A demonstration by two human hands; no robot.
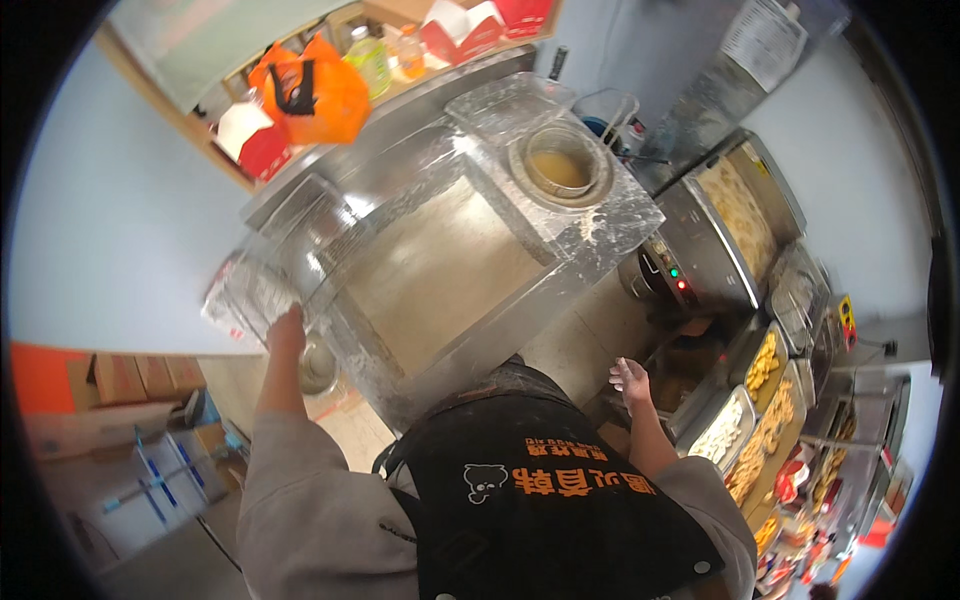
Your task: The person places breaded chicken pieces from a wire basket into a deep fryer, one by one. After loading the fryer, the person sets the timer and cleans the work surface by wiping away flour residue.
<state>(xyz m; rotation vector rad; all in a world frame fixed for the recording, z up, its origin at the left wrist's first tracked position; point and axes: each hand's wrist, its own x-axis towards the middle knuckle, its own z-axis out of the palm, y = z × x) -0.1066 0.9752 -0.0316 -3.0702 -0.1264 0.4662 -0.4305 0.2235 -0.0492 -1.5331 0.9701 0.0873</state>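
My left hand reaches to the corner of a wire rack at the steel bench's left end; whether its fingers grip it cannot be told. Beside that hand lies a whitish plastic bag. My right hand hangs at my right side, fingers loosely spread and dusted white, holding nothing. Before me, the sunken well of the bench holds a broad layer of pale flour. At the bench's upper right a wire basket sits in a round pot of cloudy yellowish liquid. A clear plastic tub stands behind it.
A deep fryer with foaming oil and lit green and red lamps stands at right. Below it are trays of fried food. An orange bag, bottles and red-white boxes line the shelf behind. A bucket is under my left forearm.
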